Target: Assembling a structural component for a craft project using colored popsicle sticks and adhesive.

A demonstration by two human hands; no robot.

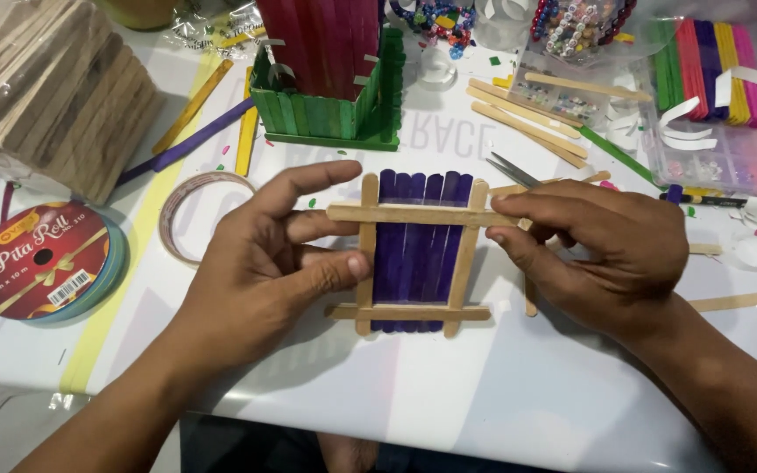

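Note:
A flat panel (418, 254) of several purple craft sticks lies on the white table, framed by plain wooden sticks: two upright at its sides and two across. My left hand (265, 263) rests at the panel's left side, its thumb on the left upright stick and its fingers touching the left end of the top cross stick (413, 213). My right hand (602, 250) pinches the right end of that same cross stick, which lies across the top of the panel.
A green-and-red stick box (330, 74) stands behind the panel. Loose wooden sticks (527, 123), scissors (512, 171), a tape roll (187, 210), a red ribbon spool (45, 258), a stack of plain sticks (45, 88) and a clear box of coloured sticks (711, 79) surround it.

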